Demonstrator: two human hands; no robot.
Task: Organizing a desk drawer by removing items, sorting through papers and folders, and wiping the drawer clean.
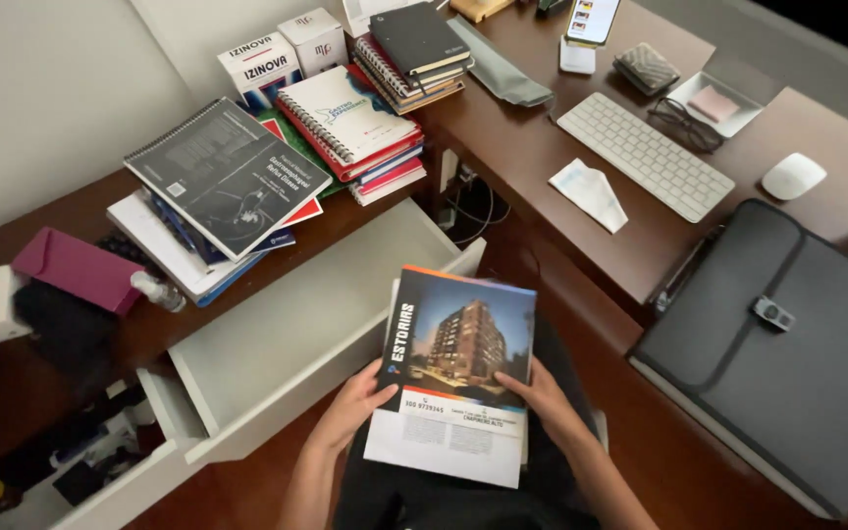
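The brochure sits low in the middle of the frame, over the person's lap. The left hand and right hand each pinch a side edge, fingers closed lightly on the paper. Such a loose grip could let the glossy sheets slide apart and drop to the floor. The open white drawer juts out just left; a knee or elbow might knock it. Upper left, 2 book stacks overhang the dark tabletop. A keyboard and black case lie right.
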